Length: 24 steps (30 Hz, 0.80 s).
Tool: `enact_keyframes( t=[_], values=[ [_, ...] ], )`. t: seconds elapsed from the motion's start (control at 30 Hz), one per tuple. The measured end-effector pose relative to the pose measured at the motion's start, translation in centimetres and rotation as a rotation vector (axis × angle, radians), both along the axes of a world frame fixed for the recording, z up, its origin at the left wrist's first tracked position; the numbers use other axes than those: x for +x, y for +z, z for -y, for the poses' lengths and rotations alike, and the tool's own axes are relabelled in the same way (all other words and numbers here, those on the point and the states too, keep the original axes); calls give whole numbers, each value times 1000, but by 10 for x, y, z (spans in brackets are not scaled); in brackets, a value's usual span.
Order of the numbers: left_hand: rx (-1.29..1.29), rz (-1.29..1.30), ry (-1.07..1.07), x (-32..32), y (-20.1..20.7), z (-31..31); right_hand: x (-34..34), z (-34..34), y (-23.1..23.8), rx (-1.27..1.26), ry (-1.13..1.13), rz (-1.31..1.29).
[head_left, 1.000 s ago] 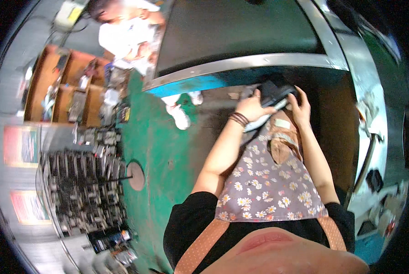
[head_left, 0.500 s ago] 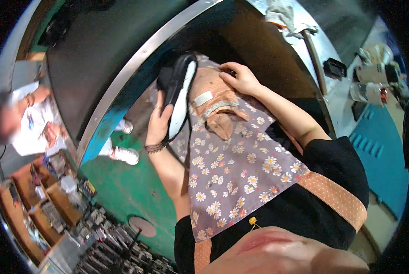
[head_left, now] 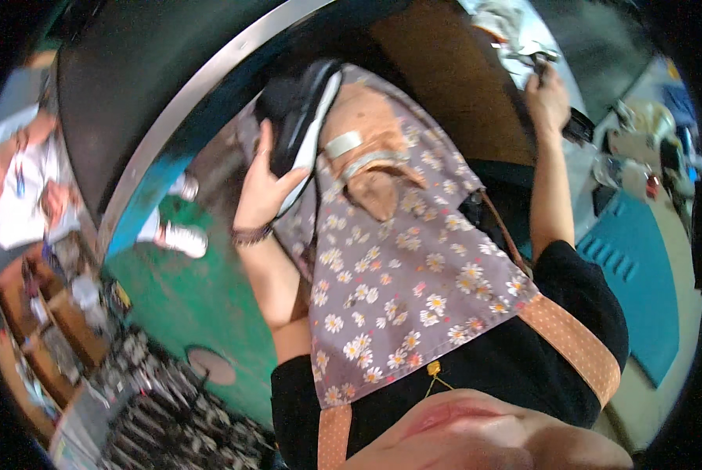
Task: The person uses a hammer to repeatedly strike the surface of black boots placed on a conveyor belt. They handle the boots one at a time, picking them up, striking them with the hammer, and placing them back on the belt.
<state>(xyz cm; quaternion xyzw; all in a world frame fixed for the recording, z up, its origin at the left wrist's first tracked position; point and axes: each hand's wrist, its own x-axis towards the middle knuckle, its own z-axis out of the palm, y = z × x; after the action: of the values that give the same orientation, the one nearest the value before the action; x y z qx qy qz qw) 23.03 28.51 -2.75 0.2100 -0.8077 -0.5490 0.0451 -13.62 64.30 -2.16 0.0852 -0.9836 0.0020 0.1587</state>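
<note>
My left hand (head_left: 268, 188) is closed round a black shoe with a white sole (head_left: 312, 129), held over my lap with the sole's edge toward the right. Beside it, a tan cloth piece (head_left: 366, 117) with a pale patch and a frayed end lies on my flowered apron (head_left: 413, 290). Far out to the right, my right hand (head_left: 549, 100) grips a hammer (head_left: 540, 64) close below its head, at the bench edge. Most of the hammer's handle is hidden behind the hand and forearm.
A crumpled whitish cloth (head_left: 498, 22) lies on the metal bench top near the hammer. A small black tray (head_left: 579, 128) and plastic bottles (head_left: 608, 168) stand farther right. Left are a metal-edged bench (head_left: 202, 90), a seated person (head_left: 34, 184) and a wooden compartment box (head_left: 73, 337).
My right hand has left the tan cloth, swung out to the right and closed on the hammer. The shoe stays in my left hand. The whole view has shifted slightly.
</note>
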Motion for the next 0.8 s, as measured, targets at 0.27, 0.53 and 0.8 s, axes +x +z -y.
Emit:
enact_keyframes(
  t=[0.27,0.53,0.8],
  values=[
    [-183,78,74,8,3,-8,-14,-24,-12,-377,282,-134],
    [-84,157,147,3,10,-24,69,50,67,-1072,647,261],
    [-451,-33,197,0,-10,-42,157,120,97,-1262,1193,626]
  ],
)
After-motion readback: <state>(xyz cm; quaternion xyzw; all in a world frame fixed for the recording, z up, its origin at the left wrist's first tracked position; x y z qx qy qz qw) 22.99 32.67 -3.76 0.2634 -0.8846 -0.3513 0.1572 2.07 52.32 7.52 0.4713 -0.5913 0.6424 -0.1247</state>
